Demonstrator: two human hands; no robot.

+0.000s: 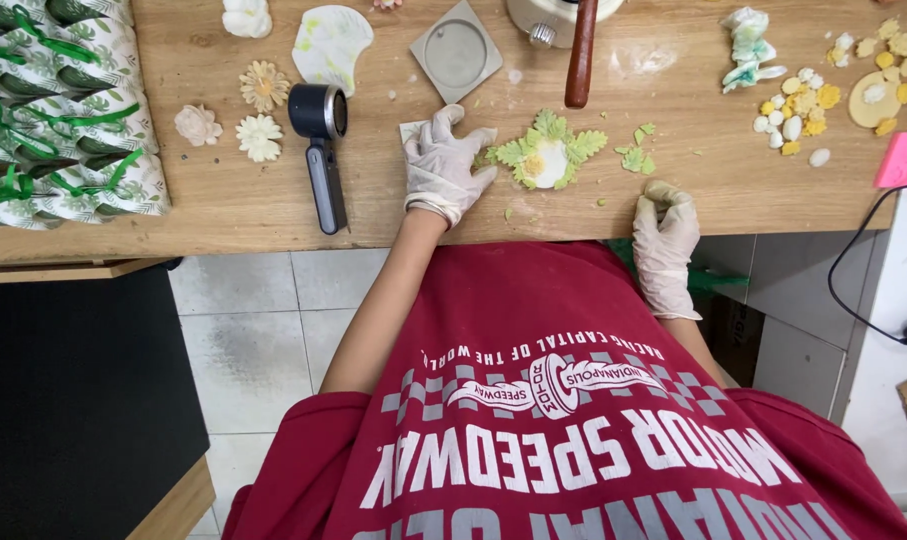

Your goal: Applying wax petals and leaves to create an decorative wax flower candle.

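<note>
My left hand [443, 165], in a white glove, rests flat on the wooden table [223, 205] with its fingers spread, touching the left side of a clay flower [548, 155] that has green leaves and a white and yellow centre. At the table's near edge my right hand [665, 235], also gloved, is closed with its fingertips pinched together on a small piece of greenish clay. Small green clay leaves [635, 158] lie between the flower and my right hand.
A black handheld tool [321, 150] lies left of my left hand. Finished clay flowers [261, 112] sit further left beside leaf-print wrapped packages [63, 110]. A grey square mould [456, 50], a brown handle [579, 55], yellow and white clay bits [803, 105] and a pink block [905, 160] are around.
</note>
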